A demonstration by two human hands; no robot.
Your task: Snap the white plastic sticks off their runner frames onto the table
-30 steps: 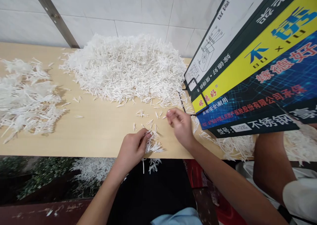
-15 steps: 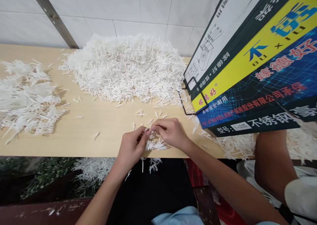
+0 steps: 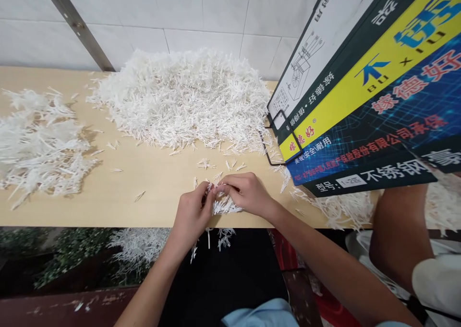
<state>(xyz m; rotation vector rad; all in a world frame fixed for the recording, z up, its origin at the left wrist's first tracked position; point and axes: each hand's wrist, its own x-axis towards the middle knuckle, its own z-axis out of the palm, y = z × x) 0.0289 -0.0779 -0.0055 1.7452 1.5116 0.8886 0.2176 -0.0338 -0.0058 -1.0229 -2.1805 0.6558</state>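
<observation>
Near the front edge of the table, my left hand (image 3: 193, 212) pinches a small white branched plastic-looking piece (image 3: 210, 187) between thumb and fingers. My right hand (image 3: 245, 192) meets it from the right, thumb and forefinger closed at the same spot; what its fingertips grip is mostly covered. Under the hands lies a little cluster of white sprigs (image 3: 227, 205). A few loose sprigs (image 3: 206, 163) are scattered just beyond the fingers. Farther back rises a large heap of the same white pieces (image 3: 187, 99).
More white pieces (image 3: 43, 144) spread over the wooden tabletop (image 3: 118, 197) at left. A large printed box (image 3: 360, 106) stands at right by a black wire frame (image 3: 273, 163). Another person's arm (image 3: 399, 231) shows beyond it. White sprigs lie on my dark-clothed lap (image 3: 223, 279).
My hands stay together at the same place, the fingers shifting slightly around the small piece. My right hand now covers more of the cluster below. The view has moved very little.
</observation>
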